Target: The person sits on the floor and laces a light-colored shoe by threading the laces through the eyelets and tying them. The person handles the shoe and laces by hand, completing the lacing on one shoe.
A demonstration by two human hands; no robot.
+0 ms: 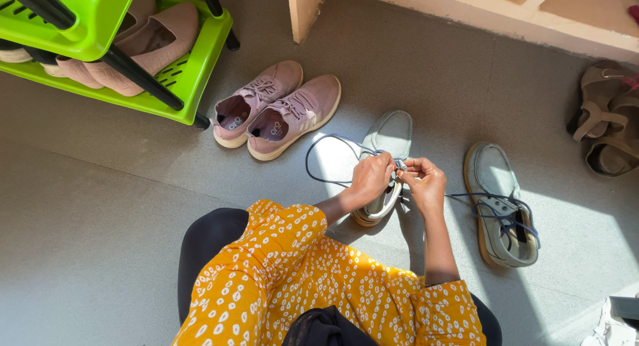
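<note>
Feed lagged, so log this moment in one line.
left hand: pinching lace | right hand: pinching lace end | grey shoe: on floor

The person wears a loose mustard-yellow garment printed all over with small white oval marks, its sleeves ending near the elbows and leaving the forearms bare. Dark, plain leggings cover the legs beneath it. The left hand (370, 177) and right hand (423, 181) are bare, with no rings or watch to be seen.
</note>
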